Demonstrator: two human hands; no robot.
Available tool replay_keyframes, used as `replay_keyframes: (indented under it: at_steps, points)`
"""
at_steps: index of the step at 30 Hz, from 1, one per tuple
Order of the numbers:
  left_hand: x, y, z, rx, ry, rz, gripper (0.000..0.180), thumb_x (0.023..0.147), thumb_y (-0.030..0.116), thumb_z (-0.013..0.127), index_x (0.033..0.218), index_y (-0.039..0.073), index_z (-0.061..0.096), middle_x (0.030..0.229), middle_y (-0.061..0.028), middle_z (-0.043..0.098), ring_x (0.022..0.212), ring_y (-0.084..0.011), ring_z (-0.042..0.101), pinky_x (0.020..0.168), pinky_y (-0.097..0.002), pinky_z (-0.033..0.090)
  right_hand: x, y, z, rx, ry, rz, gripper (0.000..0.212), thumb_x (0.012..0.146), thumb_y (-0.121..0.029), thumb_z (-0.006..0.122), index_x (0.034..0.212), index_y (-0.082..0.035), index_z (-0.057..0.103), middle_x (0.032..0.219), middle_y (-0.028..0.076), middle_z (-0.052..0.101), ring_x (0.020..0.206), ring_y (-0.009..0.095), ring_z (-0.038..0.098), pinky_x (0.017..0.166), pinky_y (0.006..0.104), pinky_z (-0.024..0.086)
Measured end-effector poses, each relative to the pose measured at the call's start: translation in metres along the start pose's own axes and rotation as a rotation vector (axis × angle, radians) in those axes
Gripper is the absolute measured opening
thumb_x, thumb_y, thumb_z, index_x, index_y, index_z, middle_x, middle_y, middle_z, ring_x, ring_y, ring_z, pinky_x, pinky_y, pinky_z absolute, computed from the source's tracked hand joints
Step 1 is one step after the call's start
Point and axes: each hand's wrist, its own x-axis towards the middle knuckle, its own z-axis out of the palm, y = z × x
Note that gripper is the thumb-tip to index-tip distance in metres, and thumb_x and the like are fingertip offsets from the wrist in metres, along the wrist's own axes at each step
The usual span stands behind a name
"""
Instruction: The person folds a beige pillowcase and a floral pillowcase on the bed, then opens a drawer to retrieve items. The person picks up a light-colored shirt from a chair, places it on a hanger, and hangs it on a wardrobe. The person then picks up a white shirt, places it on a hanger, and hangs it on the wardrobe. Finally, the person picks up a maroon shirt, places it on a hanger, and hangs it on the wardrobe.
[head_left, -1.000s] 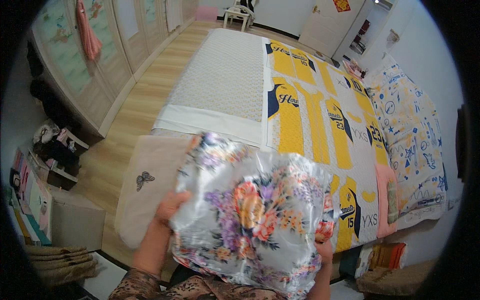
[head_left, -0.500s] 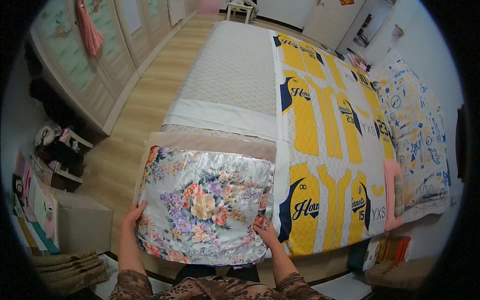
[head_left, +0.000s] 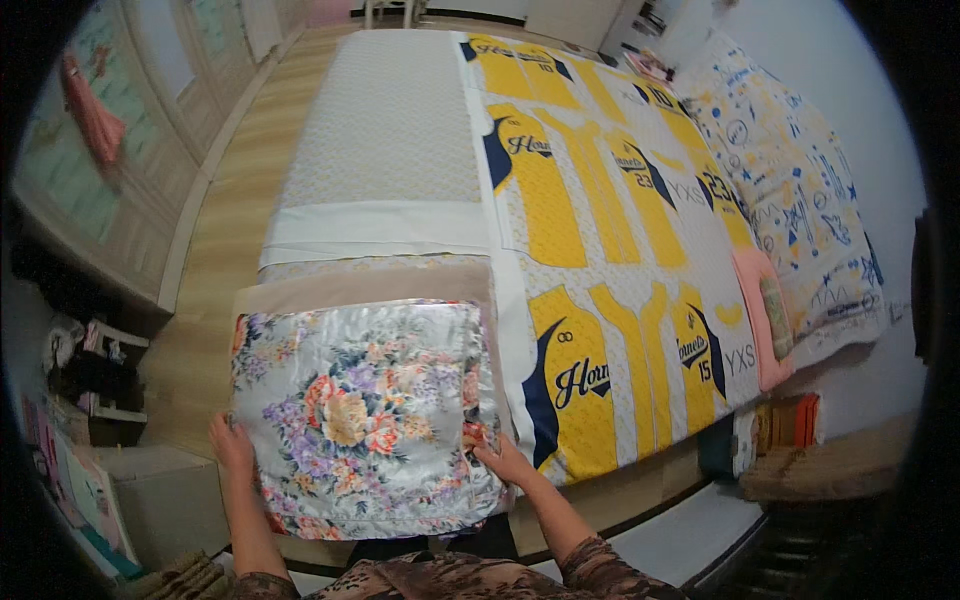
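Bed [head_left: 385, 120] fills the middle of my view, near end just ahead of me, its pale patterned surface bare on the left. Print [head_left: 610, 250] next: white sheet with yellow and navy garment shapes, spread flat over the right part. Doodle sheet [head_left: 790, 190], white with blue and orange figures, at far right, past the print. Mat [head_left: 370, 285], beige, at the near left corner, mostly covered, a strip showing along its far side. Cloth [head_left: 350, 400]: shiny, pale grey, purple, red and cream flowers. It lies on the mat directly before me, left of the print, near edge toward my body. Layers show along its right side (folded, by the look of it, though I cannot count them). Pink pad [head_left: 752, 285] at the print's right edge, a greenish bundle [head_left: 775, 318] against it. My hands, well apart, one each side of the cloth. Right hand [head_left: 502, 460]: fingers closed on its right edge. Left hand [head_left: 232, 445]: touching its left edge, fingers bent; cannot tell whether they grip.
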Motion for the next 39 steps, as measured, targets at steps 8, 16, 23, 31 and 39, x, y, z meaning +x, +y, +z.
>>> replay_keyframes:
  at_steps: [8,16,23,31,39]
  points:
    - [-0.071,0.265,0.044,-0.457,-0.118,1.139,0.027,0.062,0.002,0.053,0.090,0.001,0.051,0.091,-0.0154,0.053,0.087,-0.0313,0.049,0.079,-0.0415,0.036,0.018,0.075,-0.093,-0.170,0.639,0.062,0.044,0.079,-0.038,0.048,0.111,-0.009,0.048,0.109,0.017,0.047,0.098,0.033,0.044,0.077,0.0431,0.039]
    - [-0.191,0.398,0.169,-0.076,-0.653,1.486,0.032,0.072,0.004,0.049,0.103,0.012,0.049,0.120,-0.0123,0.037,0.115,-0.0328,0.030,0.095,-0.0511,0.019,-0.023,0.094,0.038,-0.441,0.045,0.081,0.048,0.078,-0.027,0.048,0.124,-0.019,0.035,0.127,0.018,0.027,0.103,0.037,0.040,0.078,0.0446,0.040]
    - [-0.205,0.415,0.237,0.383,-1.017,1.322,0.055,0.071,0.014,0.059,0.120,0.024,0.037,0.134,-0.0083,0.017,0.121,-0.0352,0.019,0.084,-0.0612,0.029,0.002,0.146,-0.058,0.028,-0.220,-0.201,0.032,0.081,-0.017,0.046,0.111,-0.006,0.050,0.098,0.018,0.052,0.093,0.029,0.049,0.081,0.0364,0.038]
    - [-0.212,0.435,0.252,0.663,-0.818,1.213,0.044,0.070,0.018,0.059,0.111,0.014,0.043,0.122,-0.0180,0.028,0.107,-0.0422,0.034,0.069,-0.0546,0.044,-0.006,0.231,-0.084,-0.445,0.641,0.278,0.043,0.076,-0.020,0.048,0.117,-0.008,0.041,0.109,0.025,0.038,0.094,0.038,0.043,0.082,0.0501,0.032]
    - [-0.206,0.409,0.215,0.586,-1.016,1.256,0.020,0.076,0.017,0.047,0.089,0.008,0.060,0.100,-0.0134,0.053,0.087,-0.0296,0.053,0.070,-0.0536,0.039,-0.061,0.163,-0.037,0.066,-0.525,0.333,0.041,0.079,-0.029,0.044,0.116,-0.012,0.044,0.077,0.019,0.056,0.079,0.033,0.053,0.068,0.0412,0.043]
